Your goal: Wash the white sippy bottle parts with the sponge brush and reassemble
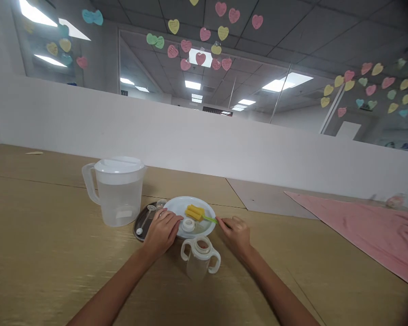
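One green handle, fingers partly hidden, dark tray partly covered

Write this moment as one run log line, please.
right hand: grips green handle | left hand: at left edge of plate | yellow piece: over plate | two-handled cup: upright, open-topped, before plate

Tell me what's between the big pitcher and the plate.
A dark tray lies between the pitcher and the plate, holding a long thin piece and a small clear one; the left hand partly covers the tray. The head view shows this.
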The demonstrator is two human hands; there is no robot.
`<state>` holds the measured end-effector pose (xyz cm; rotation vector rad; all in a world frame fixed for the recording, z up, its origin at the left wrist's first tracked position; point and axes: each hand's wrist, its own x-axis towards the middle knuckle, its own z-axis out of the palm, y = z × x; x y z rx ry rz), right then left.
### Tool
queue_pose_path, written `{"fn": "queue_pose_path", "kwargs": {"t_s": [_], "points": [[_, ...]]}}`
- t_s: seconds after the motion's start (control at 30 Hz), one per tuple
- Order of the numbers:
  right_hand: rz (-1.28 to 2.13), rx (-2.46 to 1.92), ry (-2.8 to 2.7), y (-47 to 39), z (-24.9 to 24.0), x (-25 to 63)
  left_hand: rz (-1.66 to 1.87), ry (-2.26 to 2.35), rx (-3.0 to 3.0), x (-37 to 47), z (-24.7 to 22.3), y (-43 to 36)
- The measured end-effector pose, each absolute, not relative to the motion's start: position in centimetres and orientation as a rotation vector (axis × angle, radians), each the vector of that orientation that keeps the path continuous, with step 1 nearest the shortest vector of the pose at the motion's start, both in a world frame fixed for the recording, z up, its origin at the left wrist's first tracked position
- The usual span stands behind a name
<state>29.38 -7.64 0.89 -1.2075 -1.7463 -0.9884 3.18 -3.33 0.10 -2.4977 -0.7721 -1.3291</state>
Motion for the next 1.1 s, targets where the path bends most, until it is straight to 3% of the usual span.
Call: {"fn": "queue_pose_path", "kwargs": {"t_s": [0.3, 0.57, 0.83, 1.1], "points": [[-1.181, -1.15, -2.002, -9.1, 3.8, 29.1, -1.256, -0.758, -2.568, 3.1, 0.0, -3.5], [-0.877, -1.339, -1.959, -9.1, 3.8, 28.8, -1.251, -0.798, -2.643, 3.3, -0.2, -3.3], [-0.336, -1.486, -1.87, -9.3, 3.4, 27.5, -1.234, -0.794, -2.756, 3.3, -0.1, -3.7], [-0.168, -1.532, -1.795, -9.3, 3.3, 27.2, -1.18, -0.697, -2.819, 4.0, 0.3, -4.3]]}}
